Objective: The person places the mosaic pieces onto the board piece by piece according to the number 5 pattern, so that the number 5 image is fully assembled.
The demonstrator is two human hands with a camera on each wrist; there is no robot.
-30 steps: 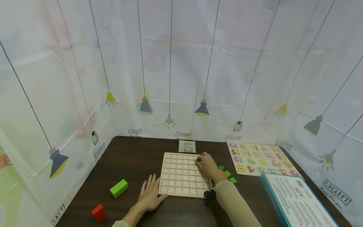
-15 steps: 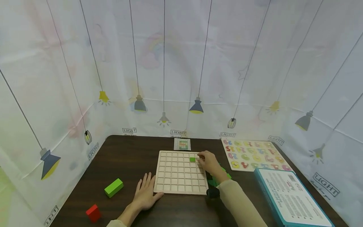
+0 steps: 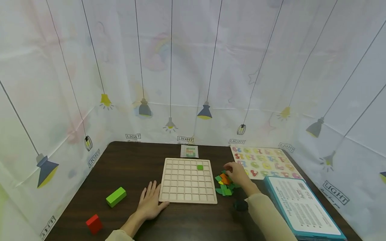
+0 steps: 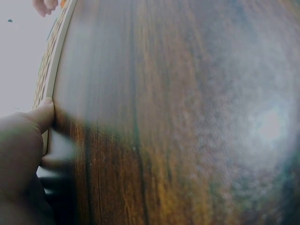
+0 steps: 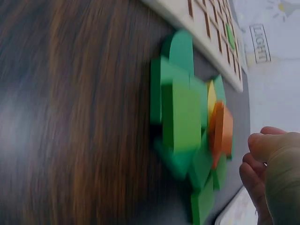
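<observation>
Left hand: spread | right hand: loose, seemingly empty | risk: low reach could scatter blocks toward right edge of table

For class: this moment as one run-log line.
left hand: touching grid board; right hand: near block pile; green square: on board

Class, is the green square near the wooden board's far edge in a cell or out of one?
In: the green square lies inside one cell's lines on the wooden board, with bare cells around it.
</observation>
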